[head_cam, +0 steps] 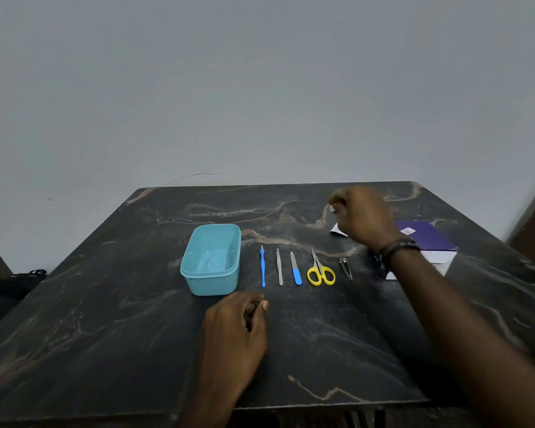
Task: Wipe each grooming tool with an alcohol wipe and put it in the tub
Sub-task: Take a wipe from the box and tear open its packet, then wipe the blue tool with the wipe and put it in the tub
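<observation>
Trouble, as I judge it, starts at my right hand (pixel 363 217): its fingers are curled and motion-blurred, with something pale showing at the fingertips, so I cannot tell whether they pinch an alcohol wipe or nothing. A white sachet corner (pixel 337 230) peeks out just under that hand, and the purple box (pixel 426 239) sits close behind the wrist; a hasty pull could drag either across the marble table (pixel 105 319).

My left hand (pixel 233 329) rests loosely curled and holds nothing. Just beyond its knuckles lie five untouched tools in a row: blue cuticle pusher (pixel 263 267), tweezers (pixel 279 267), blue-handled nail file (pixel 295 268), yellow scissors (pixel 320 271), nail clipper (pixel 346 268). The teal tub (pixel 210 261), empty, stands just beyond that hand, beside the pusher.

Thin steel on slick stone could skid when pinched, and the scissor tips could snag the wipe.
</observation>
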A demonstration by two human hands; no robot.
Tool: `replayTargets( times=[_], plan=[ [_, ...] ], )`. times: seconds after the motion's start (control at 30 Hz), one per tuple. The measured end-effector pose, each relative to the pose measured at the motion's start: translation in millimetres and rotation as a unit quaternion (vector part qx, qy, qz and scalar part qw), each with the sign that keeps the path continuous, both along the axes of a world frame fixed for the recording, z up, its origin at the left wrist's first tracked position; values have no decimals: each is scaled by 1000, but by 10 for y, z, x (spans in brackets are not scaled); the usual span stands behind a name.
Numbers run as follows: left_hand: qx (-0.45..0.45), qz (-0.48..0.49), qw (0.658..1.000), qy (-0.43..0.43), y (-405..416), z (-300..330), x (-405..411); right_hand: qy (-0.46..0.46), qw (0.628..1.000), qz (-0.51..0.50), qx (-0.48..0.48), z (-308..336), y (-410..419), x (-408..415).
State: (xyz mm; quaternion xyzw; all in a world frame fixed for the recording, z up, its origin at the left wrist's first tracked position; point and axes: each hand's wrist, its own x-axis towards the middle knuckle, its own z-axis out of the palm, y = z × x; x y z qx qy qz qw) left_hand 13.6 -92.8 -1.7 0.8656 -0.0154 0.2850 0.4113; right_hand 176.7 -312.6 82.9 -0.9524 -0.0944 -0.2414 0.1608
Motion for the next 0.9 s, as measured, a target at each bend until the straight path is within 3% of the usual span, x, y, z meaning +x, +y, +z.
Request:
replayTargets(
  times=[0.13, 0.27, 0.43, 0.67, 0.9],
  plan=[
    [16, 10, 1000, 11, 7, -2, 0, 8, 984, 121, 130, -123, 92, -377],
    [79, 28, 992, 96, -29, 17, 83, 59, 957, 146, 244, -303, 53, -544],
    [214, 79, 956, 185, -210, 324, 247, 19, 919, 168, 357, -459, 6, -612],
    [321, 123, 909, 235, -399, 464, 636, -38, 946, 152, 285, -651, 34, -595],
    [357, 93, 900, 232, -507, 483, 847, -62, 955, 170, 234, -684, 81, -589]
  ],
)
